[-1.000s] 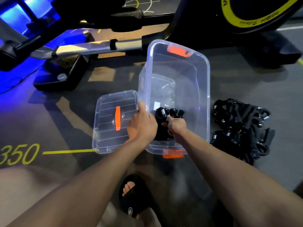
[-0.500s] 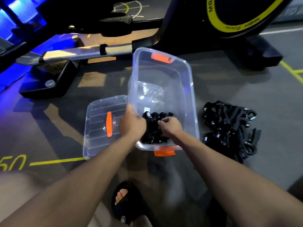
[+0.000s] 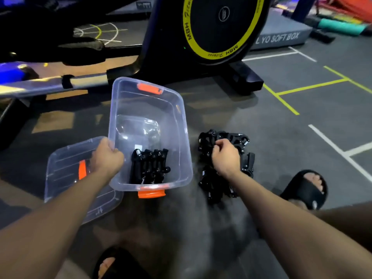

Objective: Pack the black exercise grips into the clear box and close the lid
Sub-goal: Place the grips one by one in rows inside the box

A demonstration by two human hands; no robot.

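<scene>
The clear box (image 3: 179, 125) with orange latches stands open on the gym floor. Several black exercise grips (image 3: 150, 168) lie in its near end. My left hand (image 3: 106, 156) grips the box's left rim. To the right of the box lies a pile of black grips (image 3: 219, 186) on the floor. My right hand (image 3: 225, 158) is on top of that pile, fingers curled round some of the grips. The clear lid (image 3: 66, 172) with an orange handle lies flat on the floor left of the box, partly under my left arm.
An exercise bike with a black and yellow flywheel (image 3: 217, 27) stands just behind the box, its base foot (image 3: 245, 81) to the right. A metal rail (image 3: 50, 85) runs at left. My sandalled feet (image 3: 306, 188) flank the work area.
My right hand left the box, where it set down grips, and moved right onto the floor pile. The view swung right. My left hand stayed on the box rim.
</scene>
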